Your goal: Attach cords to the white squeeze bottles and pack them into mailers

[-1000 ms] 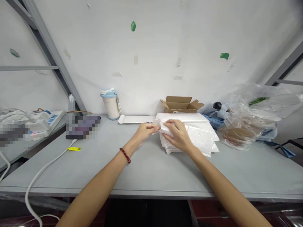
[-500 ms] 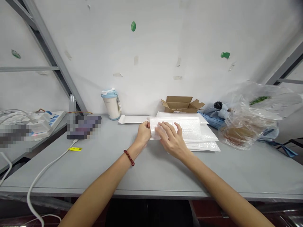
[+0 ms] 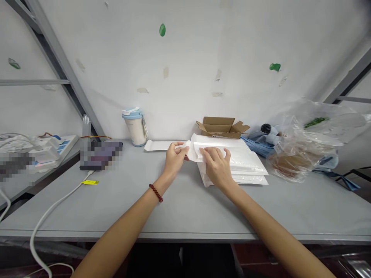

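White bubble mailers (image 3: 234, 154): glossy, smooth plastic film, faintly pearly. Flat white paper sleeve (image 3: 158, 145): matt, smooth. Desk (image 3: 185, 208): matt grey, smooth. Cardboard box (image 3: 222, 129): matt brown corrugated, raw edges. Clear plastic bag (image 3: 319, 131): thin, shiny, crinkled. Blue cloth (image 3: 256, 144): matt, soft, creased. Tumbler (image 3: 135, 129): smooth plastic, slight sheen. Wall frame (image 3: 62, 65): matt grey metal.
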`<move>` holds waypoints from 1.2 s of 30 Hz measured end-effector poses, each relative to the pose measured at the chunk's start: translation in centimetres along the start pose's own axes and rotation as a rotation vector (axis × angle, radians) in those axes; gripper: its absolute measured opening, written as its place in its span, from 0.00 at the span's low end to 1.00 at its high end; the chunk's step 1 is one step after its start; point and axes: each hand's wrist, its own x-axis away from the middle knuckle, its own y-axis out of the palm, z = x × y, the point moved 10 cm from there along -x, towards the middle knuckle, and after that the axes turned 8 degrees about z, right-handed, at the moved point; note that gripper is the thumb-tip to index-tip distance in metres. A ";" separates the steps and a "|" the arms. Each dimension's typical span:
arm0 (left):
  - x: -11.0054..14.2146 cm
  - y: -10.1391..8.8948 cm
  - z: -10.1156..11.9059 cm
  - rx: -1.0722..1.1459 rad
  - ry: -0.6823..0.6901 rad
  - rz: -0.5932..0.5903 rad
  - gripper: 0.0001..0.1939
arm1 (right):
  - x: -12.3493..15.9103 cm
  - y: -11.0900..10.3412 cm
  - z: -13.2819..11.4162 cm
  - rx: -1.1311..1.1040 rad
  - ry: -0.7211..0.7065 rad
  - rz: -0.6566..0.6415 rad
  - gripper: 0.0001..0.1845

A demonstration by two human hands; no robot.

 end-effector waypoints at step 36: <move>4.8 4.8 3.2 -0.433 0.670 -0.402 0.22 | -1.1 -3.9 -0.1 -0.109 -0.110 0.250 0.09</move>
